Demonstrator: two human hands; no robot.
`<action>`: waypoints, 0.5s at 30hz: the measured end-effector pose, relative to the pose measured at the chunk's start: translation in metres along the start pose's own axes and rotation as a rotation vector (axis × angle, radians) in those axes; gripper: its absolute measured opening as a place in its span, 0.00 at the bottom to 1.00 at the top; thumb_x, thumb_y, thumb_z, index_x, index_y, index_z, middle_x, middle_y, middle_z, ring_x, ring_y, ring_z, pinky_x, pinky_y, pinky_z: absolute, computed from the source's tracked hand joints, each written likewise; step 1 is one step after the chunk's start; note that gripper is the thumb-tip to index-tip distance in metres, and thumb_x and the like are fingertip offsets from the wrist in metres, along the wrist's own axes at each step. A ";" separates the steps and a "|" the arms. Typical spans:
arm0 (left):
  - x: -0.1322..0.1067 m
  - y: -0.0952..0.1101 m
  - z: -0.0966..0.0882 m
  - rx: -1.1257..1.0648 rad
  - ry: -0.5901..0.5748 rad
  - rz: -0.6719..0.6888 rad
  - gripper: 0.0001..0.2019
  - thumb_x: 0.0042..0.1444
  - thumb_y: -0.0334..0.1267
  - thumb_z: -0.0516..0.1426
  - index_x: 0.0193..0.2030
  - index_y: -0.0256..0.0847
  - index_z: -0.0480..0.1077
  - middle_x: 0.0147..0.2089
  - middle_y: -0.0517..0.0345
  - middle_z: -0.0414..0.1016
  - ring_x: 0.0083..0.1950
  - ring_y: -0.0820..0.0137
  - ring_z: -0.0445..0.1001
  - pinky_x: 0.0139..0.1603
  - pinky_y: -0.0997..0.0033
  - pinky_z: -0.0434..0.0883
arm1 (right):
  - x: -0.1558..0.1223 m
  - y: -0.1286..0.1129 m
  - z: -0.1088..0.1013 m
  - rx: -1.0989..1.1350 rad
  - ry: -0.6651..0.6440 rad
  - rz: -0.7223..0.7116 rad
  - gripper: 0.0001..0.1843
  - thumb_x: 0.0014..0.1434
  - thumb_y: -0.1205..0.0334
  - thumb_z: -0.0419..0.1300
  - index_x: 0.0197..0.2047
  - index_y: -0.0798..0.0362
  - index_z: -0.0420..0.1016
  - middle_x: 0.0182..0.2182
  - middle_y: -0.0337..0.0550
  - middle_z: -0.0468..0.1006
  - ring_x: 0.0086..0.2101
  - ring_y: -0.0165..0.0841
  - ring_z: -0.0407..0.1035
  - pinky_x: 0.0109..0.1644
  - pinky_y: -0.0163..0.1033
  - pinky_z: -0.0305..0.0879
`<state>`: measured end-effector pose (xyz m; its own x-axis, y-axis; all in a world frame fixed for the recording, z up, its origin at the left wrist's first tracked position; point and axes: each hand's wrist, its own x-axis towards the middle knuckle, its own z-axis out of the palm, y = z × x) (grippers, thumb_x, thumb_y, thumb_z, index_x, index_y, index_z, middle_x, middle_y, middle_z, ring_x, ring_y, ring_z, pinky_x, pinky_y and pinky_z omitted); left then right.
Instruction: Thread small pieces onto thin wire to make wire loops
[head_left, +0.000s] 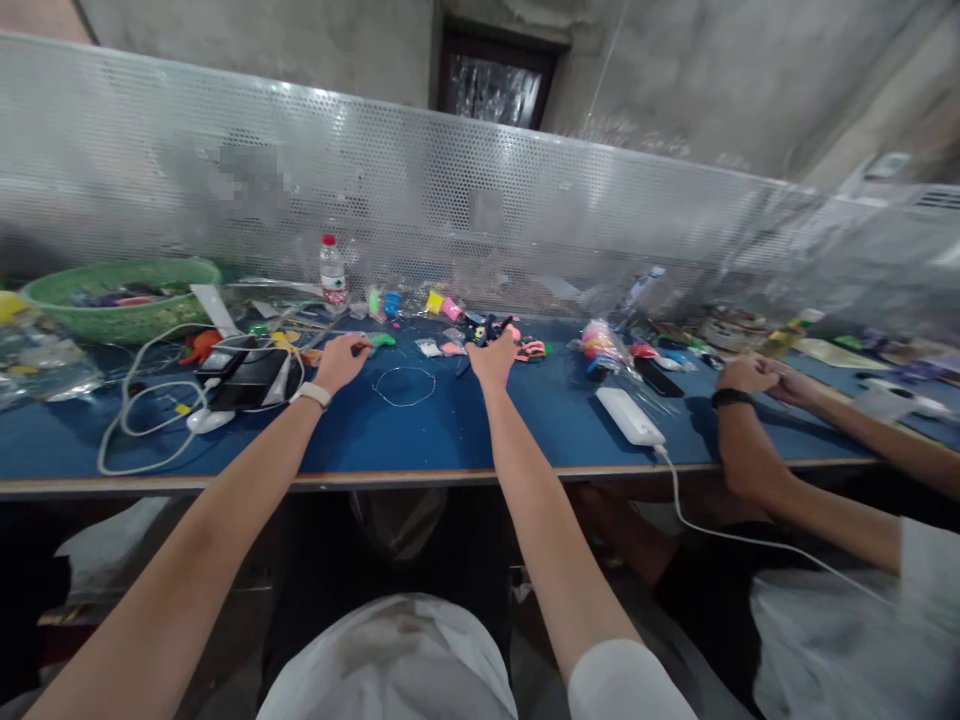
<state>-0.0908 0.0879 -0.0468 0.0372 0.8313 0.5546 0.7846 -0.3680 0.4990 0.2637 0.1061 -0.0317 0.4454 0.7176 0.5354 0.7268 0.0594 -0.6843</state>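
Observation:
My left hand (341,362) is over the blue table, its fingers drawn together, beside a bright green piece (382,340). What the fingertips hold, if anything, is too small to make out. My right hand (493,358) reaches forward with its fingers apart over a small pile of dark pieces (491,326); striped pink-and-black pieces (534,349) lie just to its right. Between my hands a thin wire ring (406,404) rests flat on the table. Small clear bags (429,347) with white and pink contents are just behind it.
Left: a green basket (135,318), black devices (251,377) and a white cable (124,408). A bottle (332,275) stands behind. Right: a bag of colourful pieces (600,345), a white power bank (628,415) and a co-worker's hands (750,377). A perforated metal screen (420,190) borders the back.

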 end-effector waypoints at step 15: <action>-0.001 0.007 -0.004 0.006 -0.013 -0.017 0.12 0.63 0.41 0.59 0.43 0.43 0.85 0.48 0.48 0.90 0.50 0.53 0.87 0.61 0.56 0.80 | 0.004 0.006 -0.006 0.045 -0.089 -0.083 0.26 0.81 0.44 0.50 0.62 0.54 0.76 0.53 0.62 0.86 0.55 0.49 0.82 0.58 0.47 0.76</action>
<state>-0.0881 0.0829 -0.0408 0.0324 0.8427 0.5374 0.7887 -0.3518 0.5042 0.2731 0.1055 -0.0306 0.3350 0.7674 0.5467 0.7345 0.1508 -0.6617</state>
